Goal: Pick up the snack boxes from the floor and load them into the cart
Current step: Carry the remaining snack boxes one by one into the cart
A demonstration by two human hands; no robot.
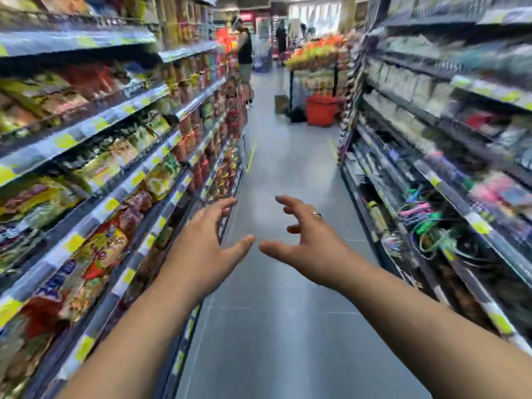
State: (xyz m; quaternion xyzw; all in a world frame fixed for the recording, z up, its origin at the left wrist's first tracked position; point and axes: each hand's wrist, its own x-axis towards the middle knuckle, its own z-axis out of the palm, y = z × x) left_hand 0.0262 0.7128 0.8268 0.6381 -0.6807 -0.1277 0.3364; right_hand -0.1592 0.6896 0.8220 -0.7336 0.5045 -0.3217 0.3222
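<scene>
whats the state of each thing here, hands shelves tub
left hand: open, fingers spread, holding nothing
right hand: open, fingers loosely curled, holding nothing
left shelves: full of snack packets
right shelves: stocked, blurred
red tub: upright on the floor, far end

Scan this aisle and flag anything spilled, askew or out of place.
No spill shows on the floor. At the aisle's far end, a red bucket and a dark heap sit in the walkway. Blur hides shelf detail.
</scene>
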